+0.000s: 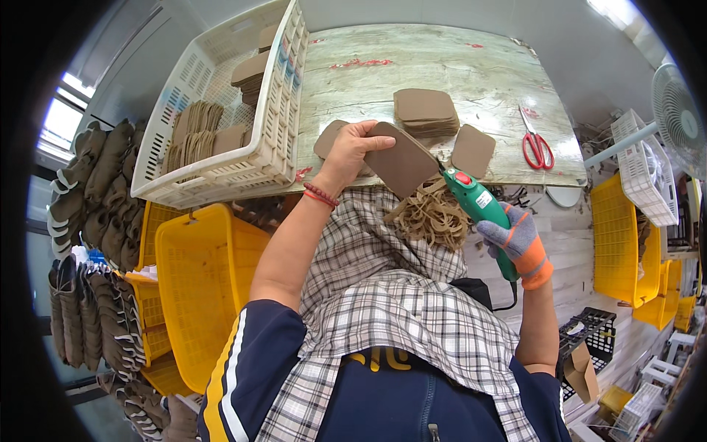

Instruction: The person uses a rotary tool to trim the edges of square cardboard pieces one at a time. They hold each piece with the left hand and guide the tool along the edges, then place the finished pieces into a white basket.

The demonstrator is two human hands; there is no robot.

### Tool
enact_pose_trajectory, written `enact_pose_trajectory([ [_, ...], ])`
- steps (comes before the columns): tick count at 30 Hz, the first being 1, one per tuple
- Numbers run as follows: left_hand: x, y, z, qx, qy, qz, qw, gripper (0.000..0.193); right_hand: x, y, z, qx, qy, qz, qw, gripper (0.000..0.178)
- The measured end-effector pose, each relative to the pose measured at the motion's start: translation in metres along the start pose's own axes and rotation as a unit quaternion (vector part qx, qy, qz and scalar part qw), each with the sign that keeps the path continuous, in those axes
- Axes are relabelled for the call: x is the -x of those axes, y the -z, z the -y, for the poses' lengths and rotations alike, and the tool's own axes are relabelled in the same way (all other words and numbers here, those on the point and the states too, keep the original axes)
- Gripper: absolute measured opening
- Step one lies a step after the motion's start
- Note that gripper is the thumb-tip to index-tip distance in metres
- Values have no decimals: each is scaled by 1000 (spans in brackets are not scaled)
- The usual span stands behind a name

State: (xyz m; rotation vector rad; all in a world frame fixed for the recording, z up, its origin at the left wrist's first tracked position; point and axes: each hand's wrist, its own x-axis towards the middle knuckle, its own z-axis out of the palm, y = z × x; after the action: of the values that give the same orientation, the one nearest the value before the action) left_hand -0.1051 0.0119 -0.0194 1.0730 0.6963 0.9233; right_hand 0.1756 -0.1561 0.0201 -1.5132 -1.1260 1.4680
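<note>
My bare left hand point(350, 152) pinches a brown flat piece with rounded corners point(401, 163), its thumb on top. My right hand point(520, 241), in a grey and orange glove, is wrapped round a green handheld electric cutter point(473, 196) with a red switch. The cutter's dark tip meets the right edge of the held piece. Below it, a tangle of brown trimmed strips point(433, 215) lies by my checked apron point(398, 309). On the table stand a stack of like pieces point(425, 110) and, to its right, a single piece point(473, 152). Another piece point(328, 138) is partly hidden behind my left hand.
Red-handled scissors point(537, 147) lie at the right of the worn table point(353, 81). A white crate point(274, 121) with stacked brown pieces point(197, 132) stands on the left. Yellow baskets point(193, 254) flank me. Brown shoe uppers point(96, 166) hang far left; a fan point(677, 110) is right.
</note>
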Motion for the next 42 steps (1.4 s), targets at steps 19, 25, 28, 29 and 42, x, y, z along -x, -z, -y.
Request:
enact_pose_trajectory([
  [19, 6, -17, 3, -71, 89, 86, 990, 20, -10, -18, 5, 12, -1, 14, 1000, 39],
  [25, 5, -13, -4, -147, 129, 162, 967, 21, -19, -31, 23, 32, 7, 39, 999, 41],
  [28, 9, -10, -14, -210, 97, 112, 966, 21, -19, -36, 22, 18, 26, 8, 999, 42],
  [29, 10, 1, -23, -185, 67, 54, 979, 22, -19, -37, 21, 10, 36, -9, 999, 42],
  [42, -107, 10, 21, -766, -188, -117, 604, 59, -22, -5, -22, 3, 27, -112, 993, 39],
])
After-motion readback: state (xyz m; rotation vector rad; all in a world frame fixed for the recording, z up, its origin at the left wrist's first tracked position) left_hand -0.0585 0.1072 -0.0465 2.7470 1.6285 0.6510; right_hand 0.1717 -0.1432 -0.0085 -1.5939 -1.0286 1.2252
